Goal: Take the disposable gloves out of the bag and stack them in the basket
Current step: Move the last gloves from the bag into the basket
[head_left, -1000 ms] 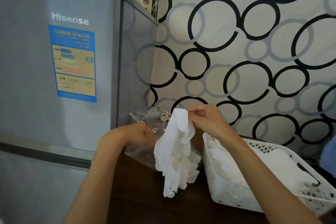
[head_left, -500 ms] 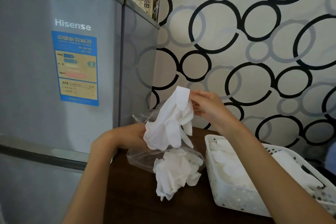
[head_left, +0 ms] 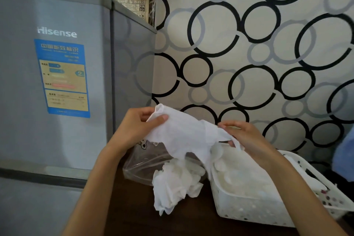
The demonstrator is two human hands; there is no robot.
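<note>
Both hands stretch one thin, crinkly white disposable glove (head_left: 183, 136) above the bench (head_left: 134, 207): left hand (head_left: 138, 126) pinching its cuff, right hand (head_left: 241, 136) pinching the finger end. A crumpled glove heap (head_left: 174, 184) spills from the clear plastic bag (head_left: 141, 166); flat gloves fill the perforated white basket (head_left: 249, 209).

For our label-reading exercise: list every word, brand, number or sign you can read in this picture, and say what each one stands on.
"Hisense": white brand lettering on the grey fridge door.
"2": in a small badge on the blue and yellow sticker on that door.
Sticker heading and small rows: Chinese print, too blurred to read.
Printed papers on top of the fridge: too small to read.
Bag: cartoon print only, no readable text.
</note>
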